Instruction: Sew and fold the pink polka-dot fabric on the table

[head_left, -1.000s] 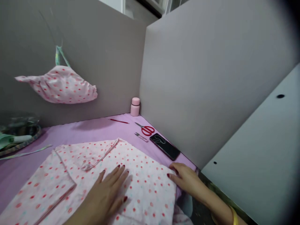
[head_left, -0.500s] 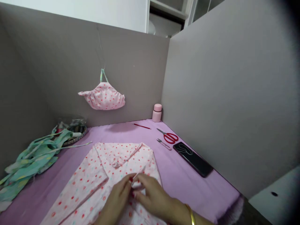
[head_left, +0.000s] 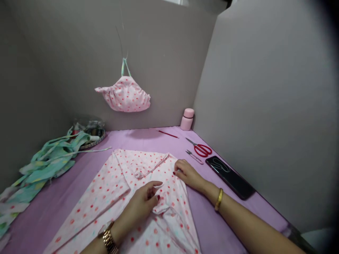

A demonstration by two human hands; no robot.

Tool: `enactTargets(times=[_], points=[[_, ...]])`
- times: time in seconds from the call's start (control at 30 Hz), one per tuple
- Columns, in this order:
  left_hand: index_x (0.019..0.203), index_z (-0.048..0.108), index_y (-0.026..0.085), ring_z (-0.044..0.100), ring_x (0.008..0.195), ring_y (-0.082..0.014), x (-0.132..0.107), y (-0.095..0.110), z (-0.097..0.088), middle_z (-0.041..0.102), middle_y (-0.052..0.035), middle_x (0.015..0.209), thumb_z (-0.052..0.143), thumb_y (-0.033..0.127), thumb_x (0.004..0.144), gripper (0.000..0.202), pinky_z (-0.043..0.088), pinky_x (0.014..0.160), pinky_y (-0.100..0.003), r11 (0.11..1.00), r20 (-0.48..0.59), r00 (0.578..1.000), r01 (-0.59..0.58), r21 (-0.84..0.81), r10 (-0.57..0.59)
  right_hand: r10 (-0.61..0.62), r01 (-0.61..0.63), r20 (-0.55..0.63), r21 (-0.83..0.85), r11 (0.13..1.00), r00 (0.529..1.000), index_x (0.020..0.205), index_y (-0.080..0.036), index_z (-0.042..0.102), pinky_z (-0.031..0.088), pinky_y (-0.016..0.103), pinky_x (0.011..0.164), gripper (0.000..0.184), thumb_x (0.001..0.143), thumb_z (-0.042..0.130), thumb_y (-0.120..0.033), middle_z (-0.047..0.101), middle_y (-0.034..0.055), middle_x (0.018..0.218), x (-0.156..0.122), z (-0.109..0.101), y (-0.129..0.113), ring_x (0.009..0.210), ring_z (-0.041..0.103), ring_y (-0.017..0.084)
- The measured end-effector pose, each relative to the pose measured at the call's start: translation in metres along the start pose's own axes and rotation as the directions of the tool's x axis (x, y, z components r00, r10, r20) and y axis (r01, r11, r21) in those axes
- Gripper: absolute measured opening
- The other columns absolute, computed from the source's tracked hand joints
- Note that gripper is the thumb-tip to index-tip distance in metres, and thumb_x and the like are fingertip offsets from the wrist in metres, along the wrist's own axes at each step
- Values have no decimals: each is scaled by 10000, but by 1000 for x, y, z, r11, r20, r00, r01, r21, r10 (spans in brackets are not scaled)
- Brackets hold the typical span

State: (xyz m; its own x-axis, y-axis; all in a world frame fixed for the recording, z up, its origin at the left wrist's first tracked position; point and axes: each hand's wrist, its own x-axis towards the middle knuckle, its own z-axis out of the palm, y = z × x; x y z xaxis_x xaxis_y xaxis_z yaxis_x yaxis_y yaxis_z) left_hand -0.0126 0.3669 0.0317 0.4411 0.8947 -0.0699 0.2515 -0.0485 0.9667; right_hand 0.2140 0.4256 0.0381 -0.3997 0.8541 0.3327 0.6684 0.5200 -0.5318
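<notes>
A pale pink garment with red dots (head_left: 106, 187) lies spread on the table, with a folded edge running along its left part. My left hand (head_left: 143, 203) is over its middle, thumb and forefinger apart, beside a raised, crumpled fold of the cloth. At the garment's upper right edge, my right hand (head_left: 186, 173) has its fingers bent onto the cloth and the thumb close to them. Part of that grip is hidden.
Pink thread snips (head_left: 194, 157), red-handled scissors (head_left: 202, 150), a black phone (head_left: 230, 178), a red pencil (head_left: 168, 134) and a pink bottle (head_left: 187, 120) lie or stand beyond. Green cloth strips (head_left: 50, 158) and a basket (head_left: 94, 141) are left. A dotted cloth bundle (head_left: 127, 97) hangs ahead.
My hands were together at the garment's middle and have parted. The right moved up and right to the edge; the left stayed near the middle. The camera tilted down.
</notes>
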Motion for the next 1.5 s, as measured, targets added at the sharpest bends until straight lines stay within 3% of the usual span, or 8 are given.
enactTargets(times=[0.27,0.47,0.57,0.8,0.93,1.1,1.33,1.5], points=[[1113,490,208,527,954,-194,-45,24,-12,567,-80,1064,404,269,866,269,447,841,-355,865,-66,972,-170,472,227,238,-233,-11,164,958,971,782,-180,531,381,254,642,182,887,426,-284,537,11,741,-58,-22,-60,700,486,154],[1094,524,205,592,953,-190,-100,28,23,643,-72,1076,469,345,867,272,482,825,-291,446,415,791,-601,663,450,416,-519,329,351,780,848,775,-182,527,248,211,463,219,813,527,-397,401,-59,547,-154,-17,-108,503,360,102],[1118,542,220,611,992,-179,-114,9,37,662,-31,1107,383,280,914,266,488,830,-277,208,463,706,-642,738,536,392,-477,309,281,833,866,738,-197,499,266,214,474,180,830,497,-352,418,-55,539,-170,-8,-117,499,384,108],[1002,604,227,667,874,-139,-138,2,42,710,27,997,364,274,922,257,541,707,-220,54,444,646,-601,798,620,246,-261,308,9,965,919,743,-212,545,347,244,519,228,879,409,-334,580,8,631,-164,-6,-127,554,515,150],[1126,550,220,631,987,-179,-157,-2,13,672,-52,1091,424,316,886,288,543,791,-264,206,153,782,-339,918,604,242,-254,137,79,964,961,840,-228,568,425,256,548,213,899,392,-333,612,23,681,-160,-15,-130,599,565,163],[1171,526,151,582,1043,-276,-172,-22,-51,620,-142,1142,457,436,819,458,491,876,-402,542,-395,878,201,816,269,-97,98,80,-6,995,992,1113,-211,533,492,355,798,289,826,503,-224,637,118,1053,-160,12,-147,955,592,255],[706,548,199,566,700,-196,-166,-12,-75,595,-20,714,374,490,830,361,419,640,-277,706,-222,966,250,663,-134,157,-161,-39,-187,969,987,1214,-111,454,488,462,758,447,794,516,-251,598,191,1067,-158,47,-150,921,567,321],[642,442,198,422,598,-143,-166,-15,-81,391,33,608,303,565,823,432,338,549,-225,807,-163,971,238,541,-177,167,-168,-22,-168,971,986,752,-198,506,451,324,614,89,828,490,-242,582,38,707,-164,34,-150,682,557,200]])
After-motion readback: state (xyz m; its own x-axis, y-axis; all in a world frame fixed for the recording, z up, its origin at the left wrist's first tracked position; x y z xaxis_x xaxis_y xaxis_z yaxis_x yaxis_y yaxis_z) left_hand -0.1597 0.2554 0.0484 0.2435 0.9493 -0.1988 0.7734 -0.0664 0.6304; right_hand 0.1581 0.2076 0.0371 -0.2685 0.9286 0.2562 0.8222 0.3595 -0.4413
